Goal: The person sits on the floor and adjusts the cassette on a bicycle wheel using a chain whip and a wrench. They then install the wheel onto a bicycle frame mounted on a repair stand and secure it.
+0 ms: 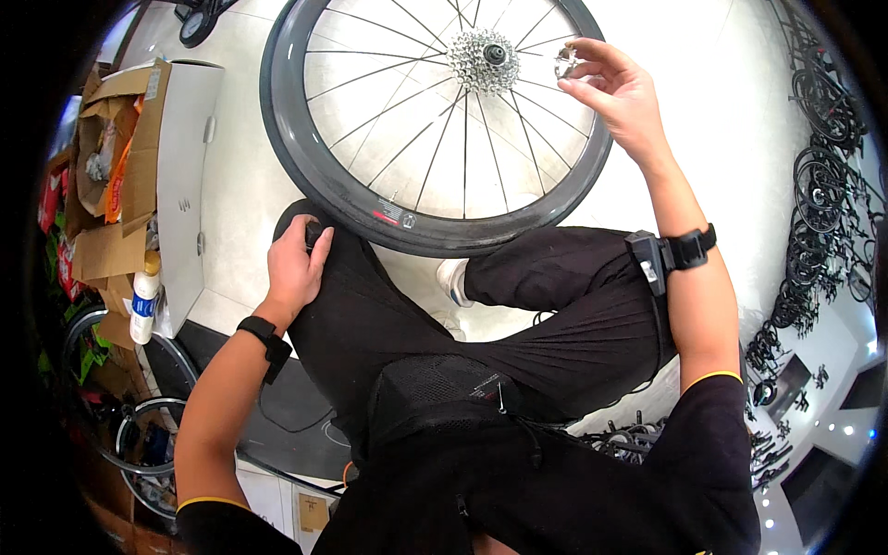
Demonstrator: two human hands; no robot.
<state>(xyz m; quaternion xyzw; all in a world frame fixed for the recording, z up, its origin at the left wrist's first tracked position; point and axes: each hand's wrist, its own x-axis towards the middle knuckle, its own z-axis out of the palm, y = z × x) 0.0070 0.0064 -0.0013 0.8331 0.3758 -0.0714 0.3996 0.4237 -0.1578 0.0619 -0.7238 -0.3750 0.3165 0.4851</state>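
A bicycle wheel [416, 236] with a deep black rim lies in front of my knees, its silver cassette [476, 63] facing up at the hub. My right hand [618, 97] is raised beside the cassette. It pinches a small silver metal ring [565, 62] with notched edges between thumb and fingertips, apart from the wheel. On my left knee rests my left hand [298, 264], its fingers curled round something small and black [314, 233] that I cannot make out. The wheel's rim lies just right of that hand.
At the left, an opened cardboard box [116, 157] stands beside a white cabinet [190, 176]. A white bottle with a yellow cap [145, 301] is near it. More wheels [139, 435] lean at the lower left. Rows of bicycles [819, 194] line the right side.
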